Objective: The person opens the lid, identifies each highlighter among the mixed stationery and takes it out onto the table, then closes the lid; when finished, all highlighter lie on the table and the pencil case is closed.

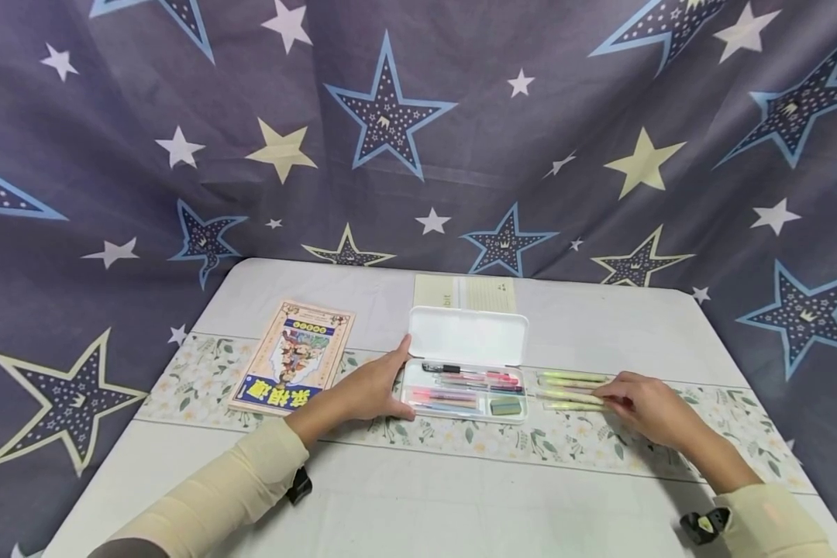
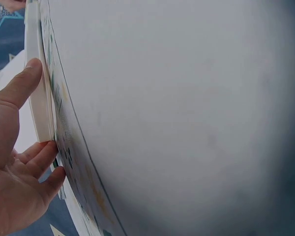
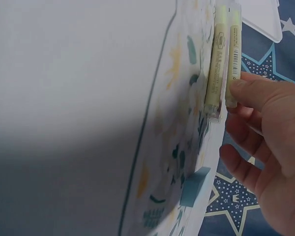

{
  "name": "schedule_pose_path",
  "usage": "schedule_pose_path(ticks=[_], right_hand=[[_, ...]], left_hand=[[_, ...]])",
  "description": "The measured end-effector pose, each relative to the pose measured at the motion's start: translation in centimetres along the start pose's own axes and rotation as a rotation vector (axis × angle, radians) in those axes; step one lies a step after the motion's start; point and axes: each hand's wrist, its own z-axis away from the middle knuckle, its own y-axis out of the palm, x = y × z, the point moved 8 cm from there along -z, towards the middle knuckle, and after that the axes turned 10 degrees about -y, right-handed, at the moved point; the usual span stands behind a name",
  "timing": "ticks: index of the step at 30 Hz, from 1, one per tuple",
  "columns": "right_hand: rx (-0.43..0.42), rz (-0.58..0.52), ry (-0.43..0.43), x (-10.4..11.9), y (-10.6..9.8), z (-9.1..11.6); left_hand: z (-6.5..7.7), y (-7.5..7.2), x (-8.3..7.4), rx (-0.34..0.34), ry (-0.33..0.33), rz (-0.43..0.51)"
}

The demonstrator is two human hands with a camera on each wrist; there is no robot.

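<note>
The right grip (image 1: 647, 406) pinches a yellow pen (image 3: 234, 59), other pens (image 1: 570, 376) just beside it — picking up seems the step in hand. The left grip (image 1: 370, 387), loosely spread, touches the pencil case (image 1: 469, 335); the next move likely calls for a level lift.

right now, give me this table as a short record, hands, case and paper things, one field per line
left hand: holds the left end of the white pencil case
right hand: pinches one pale yellow highlighter near its end
case contents: pens and a green block
lid: open
right of case: other highlighters
book: lies left of the case
notepad: beyond the lid, partly hidden by it
</note>
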Motion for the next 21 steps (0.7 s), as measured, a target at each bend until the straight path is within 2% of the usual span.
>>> schedule_pose_path(ticks=[10,21], right_hand=[[0.006,0.017,0.001,-0.44,0.24,0.49],[0.051,-0.002,0.106,-0.91,0.41,0.47]], left_hand=[[0.04,-0.05,-0.09,-0.001,0.008,0.005],[0.04,-0.03,-0.06,0.003,-0.003,0.003]])
